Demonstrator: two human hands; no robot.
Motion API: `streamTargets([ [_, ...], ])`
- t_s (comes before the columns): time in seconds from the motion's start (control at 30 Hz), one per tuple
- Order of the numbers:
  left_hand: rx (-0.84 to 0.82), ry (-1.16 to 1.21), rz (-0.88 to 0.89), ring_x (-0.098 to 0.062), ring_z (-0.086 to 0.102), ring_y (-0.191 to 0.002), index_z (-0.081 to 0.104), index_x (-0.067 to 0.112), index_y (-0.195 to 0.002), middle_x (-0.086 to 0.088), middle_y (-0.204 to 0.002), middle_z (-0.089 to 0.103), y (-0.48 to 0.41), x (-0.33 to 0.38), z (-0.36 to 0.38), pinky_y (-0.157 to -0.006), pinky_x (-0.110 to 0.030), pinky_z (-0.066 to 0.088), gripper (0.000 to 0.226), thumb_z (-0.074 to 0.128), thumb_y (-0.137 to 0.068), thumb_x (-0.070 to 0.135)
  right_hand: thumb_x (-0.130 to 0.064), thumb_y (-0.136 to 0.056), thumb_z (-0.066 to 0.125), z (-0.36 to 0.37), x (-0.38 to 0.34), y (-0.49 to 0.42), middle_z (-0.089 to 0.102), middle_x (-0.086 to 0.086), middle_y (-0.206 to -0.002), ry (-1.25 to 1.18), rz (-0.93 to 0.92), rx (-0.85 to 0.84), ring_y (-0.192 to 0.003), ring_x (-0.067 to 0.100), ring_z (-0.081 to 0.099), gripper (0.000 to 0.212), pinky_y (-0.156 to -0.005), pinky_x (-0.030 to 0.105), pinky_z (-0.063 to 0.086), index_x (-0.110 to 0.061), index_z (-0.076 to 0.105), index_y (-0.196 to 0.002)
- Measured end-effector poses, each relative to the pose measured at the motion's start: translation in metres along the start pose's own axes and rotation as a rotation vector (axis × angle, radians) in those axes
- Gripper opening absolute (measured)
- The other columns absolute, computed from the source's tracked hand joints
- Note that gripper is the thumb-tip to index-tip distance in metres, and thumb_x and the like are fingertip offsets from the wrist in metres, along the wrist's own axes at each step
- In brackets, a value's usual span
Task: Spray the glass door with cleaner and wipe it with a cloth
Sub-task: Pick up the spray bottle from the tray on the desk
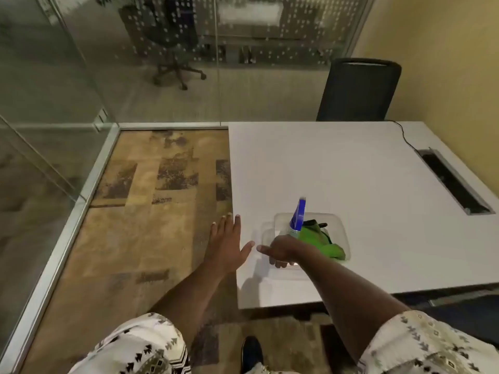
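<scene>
A spray bottle (pixel 298 214) with a blue trigger head stands in a clear plastic tray (pixel 341 225) on the white table (pixel 351 171). A green cloth (pixel 321 238) lies crumpled in the tray beside it. My right hand (pixel 282 251) is at the tray's near left corner, covering the bottle's base, fingers curled down and thumb pointing left; what it grips is hidden. My left hand (pixel 226 242) hovers flat and open over the table's left edge, holding nothing. Glass panels (pixel 67 85) with a dotted pattern run along the left and far sides.
A black office chair (pixel 359 90) stands behind the table by the yellow wall. Another chair (pixel 172 39) is beyond the glass. A cable slot (pixel 456 184) and a black cord (pixel 405 139) are at the table's right. Patterned carpet (pixel 151 211) lies between table and glass.
</scene>
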State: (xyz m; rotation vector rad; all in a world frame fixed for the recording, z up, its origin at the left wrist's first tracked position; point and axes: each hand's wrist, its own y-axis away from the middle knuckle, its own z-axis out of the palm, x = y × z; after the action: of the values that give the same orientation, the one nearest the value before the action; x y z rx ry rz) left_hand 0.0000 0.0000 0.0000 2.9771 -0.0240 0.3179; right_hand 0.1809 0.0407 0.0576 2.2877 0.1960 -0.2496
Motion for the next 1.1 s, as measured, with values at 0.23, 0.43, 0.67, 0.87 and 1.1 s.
streamTargets([
  [0.23,-0.237,-0.009,0.2,-0.03,-0.005,-0.16,0.0,0.017,-0.165,-0.008,-0.173,-0.008,-0.022,0.045,0.029,-0.127,-0.049,-0.003,0.083,0.031,-0.103,0.062,-0.092,-0.078,0.045,-0.003,0.062,-0.009,0.071,0.009,-0.124,-0.018,0.222,0.115,-0.102,0.025,0.067,0.096,-0.1,0.037,0.054,-0.012,0.064,-0.13],
  [0.43,-0.341,0.004,0.256,-0.029,0.005,-0.159,0.011,0.021,-0.164,-0.006,-0.173,0.007,-0.03,0.069,0.039,-0.127,-0.049,0.002,0.077,0.043,-0.102,0.053,-0.064,-0.088,0.067,0.003,0.075,-0.027,0.063,-0.01,-0.087,-0.423,-0.179,0.474,-0.08,0.01,0.06,0.045,-0.075,0.028,0.046,-0.022,0.057,-0.102],
  [0.67,-0.36,-0.038,0.286,-0.031,0.016,-0.156,0.018,0.02,-0.163,-0.008,-0.169,0.022,-0.031,0.071,0.04,-0.127,-0.05,0.008,0.083,0.05,-0.096,0.057,-0.039,-0.09,0.073,0.013,0.072,-0.031,0.064,-0.019,-0.078,-0.579,-0.223,0.593,-0.075,-0.008,0.059,0.015,-0.065,0.012,0.04,-0.032,0.06,-0.092],
  [0.87,-0.357,-0.081,0.279,-0.033,0.02,-0.155,0.02,0.018,-0.161,-0.011,-0.168,0.025,-0.027,0.071,0.037,-0.127,-0.052,0.012,0.083,0.048,-0.096,0.061,-0.022,-0.089,0.069,-0.022,0.057,-0.015,0.073,0.006,-0.084,-0.745,-0.214,0.708,-0.082,0.018,0.068,0.011,-0.074,0.029,0.053,-0.011,0.067,-0.092],
  [1.1,-0.348,-0.13,0.189,-0.032,0.006,-0.159,0.003,0.016,-0.165,-0.01,-0.173,0.003,-0.014,0.056,0.022,-0.128,-0.052,0.005,0.083,0.032,-0.102,0.063,-0.032,-0.076,0.056,-0.062,0.017,0.012,0.075,0.003,-0.081,-0.858,-0.36,0.801,-0.084,0.021,0.07,0.025,-0.073,0.025,0.05,-0.01,0.065,-0.085],
])
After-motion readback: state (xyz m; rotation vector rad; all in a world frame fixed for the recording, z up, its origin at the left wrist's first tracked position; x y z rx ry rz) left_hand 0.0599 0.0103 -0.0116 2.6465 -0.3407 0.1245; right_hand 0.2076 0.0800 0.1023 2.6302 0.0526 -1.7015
